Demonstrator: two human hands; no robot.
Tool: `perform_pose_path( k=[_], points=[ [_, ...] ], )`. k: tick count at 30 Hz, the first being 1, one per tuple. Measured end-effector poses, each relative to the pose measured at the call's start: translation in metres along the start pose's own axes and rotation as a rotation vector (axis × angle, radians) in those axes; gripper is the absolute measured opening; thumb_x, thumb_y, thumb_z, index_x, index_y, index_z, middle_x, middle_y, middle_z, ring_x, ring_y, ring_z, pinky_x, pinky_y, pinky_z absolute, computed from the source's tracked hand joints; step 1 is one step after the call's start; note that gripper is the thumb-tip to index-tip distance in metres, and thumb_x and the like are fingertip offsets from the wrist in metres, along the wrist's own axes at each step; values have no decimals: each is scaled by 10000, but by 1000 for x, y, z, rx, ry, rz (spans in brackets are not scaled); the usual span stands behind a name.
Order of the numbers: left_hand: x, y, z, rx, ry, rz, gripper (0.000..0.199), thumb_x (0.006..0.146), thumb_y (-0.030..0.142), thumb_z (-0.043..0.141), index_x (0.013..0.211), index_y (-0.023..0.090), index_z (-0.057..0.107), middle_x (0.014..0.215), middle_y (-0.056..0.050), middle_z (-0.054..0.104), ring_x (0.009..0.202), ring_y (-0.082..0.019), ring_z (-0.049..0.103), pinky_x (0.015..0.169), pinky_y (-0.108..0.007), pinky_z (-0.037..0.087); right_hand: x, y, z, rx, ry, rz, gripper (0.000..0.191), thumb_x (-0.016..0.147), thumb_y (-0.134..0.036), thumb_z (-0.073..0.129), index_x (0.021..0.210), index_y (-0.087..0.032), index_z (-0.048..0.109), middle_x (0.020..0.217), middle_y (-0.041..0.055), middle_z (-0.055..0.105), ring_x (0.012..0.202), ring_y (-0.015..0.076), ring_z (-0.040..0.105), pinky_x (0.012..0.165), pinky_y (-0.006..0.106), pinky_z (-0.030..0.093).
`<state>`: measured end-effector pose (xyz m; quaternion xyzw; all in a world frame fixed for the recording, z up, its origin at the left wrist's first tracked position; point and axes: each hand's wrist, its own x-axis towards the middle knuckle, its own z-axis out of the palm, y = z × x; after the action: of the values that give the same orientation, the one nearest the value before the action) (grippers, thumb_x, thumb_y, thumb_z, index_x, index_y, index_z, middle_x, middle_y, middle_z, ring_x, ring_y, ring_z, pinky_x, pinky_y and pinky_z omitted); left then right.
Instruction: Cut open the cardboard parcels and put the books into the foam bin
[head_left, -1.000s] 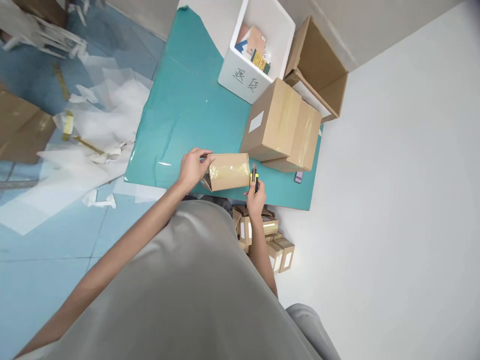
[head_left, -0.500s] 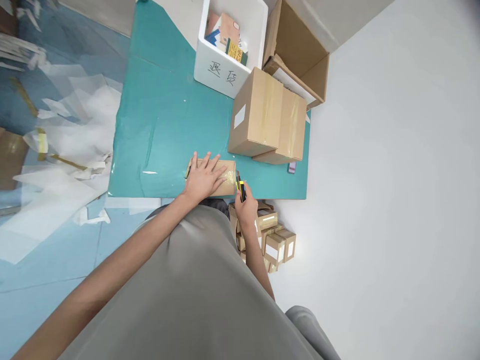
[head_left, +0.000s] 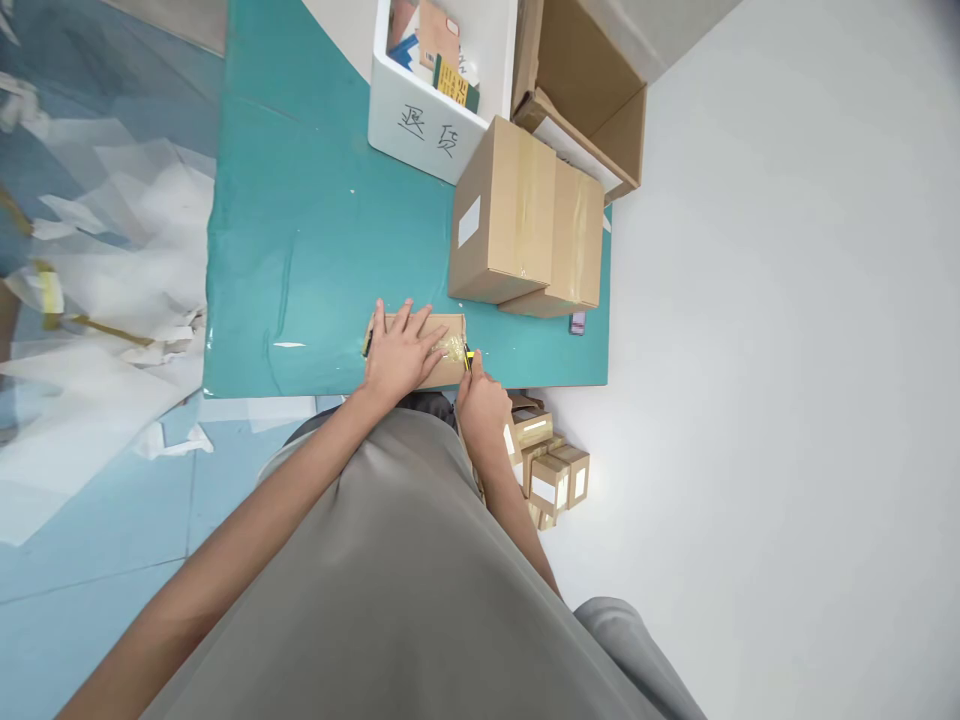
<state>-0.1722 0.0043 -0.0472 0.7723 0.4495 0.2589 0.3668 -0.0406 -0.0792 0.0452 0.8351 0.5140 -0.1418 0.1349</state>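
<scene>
A small taped cardboard box point(head_left: 452, 347) lies near the front edge of the green-topped table point(head_left: 322, 240). Across its top my left hand point(head_left: 399, 355) rests flat with the fingers spread. My right hand point(head_left: 484, 405) is closed around a yellow and black box cutter point(head_left: 469, 358), held at the box's right end. The cutter's blade is too small and covered to make out, so I cannot tell how deep it sits.
Two larger taped cartons point(head_left: 517, 220) stand at the back right. Behind them are a white bin point(head_left: 420, 150) with books inside and an uncovered cardboard box point(head_left: 592, 80). Small parcels point(head_left: 551, 480) are stacked below the table; loose paper point(head_left: 112, 270) covers the floor at left.
My right hand has moved slightly left and turned, bringing the box cutter against the box's right end. My left hand stays on the box. The whole view has shifted a little.
</scene>
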Motion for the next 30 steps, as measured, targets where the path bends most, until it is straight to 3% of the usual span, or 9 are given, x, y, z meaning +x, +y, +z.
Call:
perform_pose_path(
  k=[10,15,19,22,24,27,30],
  points=[
    [-2,-1,0,24,-1,-12,513,950,378,684,1461,419,684,1673,-57,500,1642,-454,242,1283,-813,-18,-22,10,7,-83,-127,35,530,1111,-224,391,1625,-129,478,1014,198,811,901,304,802,824,390,569],
    [-1,-4,-2,-7,-17,-15,485,956,389,674,1440,402,698,1682,-51,487,1644,-444,242,1294,-799,-22,-30,34,7,44,-43,-5,546,1100,-325,442,1620,-175,514,984,174,818,868,318,785,818,381,548],
    [-1,-4,-9,-5,17,10,477,993,369,601,1465,357,665,1676,-59,496,1627,-372,324,1332,-736,72,10,70,36,254,169,128,583,1106,-424,396,1630,-187,497,1146,182,805,973,314,773,891,380,544],
    [-10,-7,-23,3,134,17,523,1011,295,520,1529,309,590,1675,-82,491,1609,-302,374,1346,-648,199,61,86,72,417,126,228,617,1054,-404,461,1568,-70,533,1200,226,777,1038,308,756,923,386,552],
    [-21,-12,-34,3,218,-13,587,988,257,515,1576,269,530,1665,-112,490,1599,-289,388,1344,-593,255,93,88,89,467,97,219,632,1009,-388,512,1491,17,563,1144,249,773,1018,301,747,918,386,558],
    [-40,-27,-47,-23,268,-147,696,933,244,531,1623,206,448,1632,-162,503,1552,-308,450,1311,-539,345,124,85,97,518,96,157,615,990,-393,518,1420,42,581,1102,248,767,991,288,732,931,411,561],
    [-57,-45,-54,-100,189,-306,738,873,245,530,1606,181,457,1549,-170,572,1470,-332,542,1251,-519,429,134,84,88,581,99,57,566,996,-419,512,1368,-8,629,1189,259,752,1073,281,717,984,415,549]
  ],
)
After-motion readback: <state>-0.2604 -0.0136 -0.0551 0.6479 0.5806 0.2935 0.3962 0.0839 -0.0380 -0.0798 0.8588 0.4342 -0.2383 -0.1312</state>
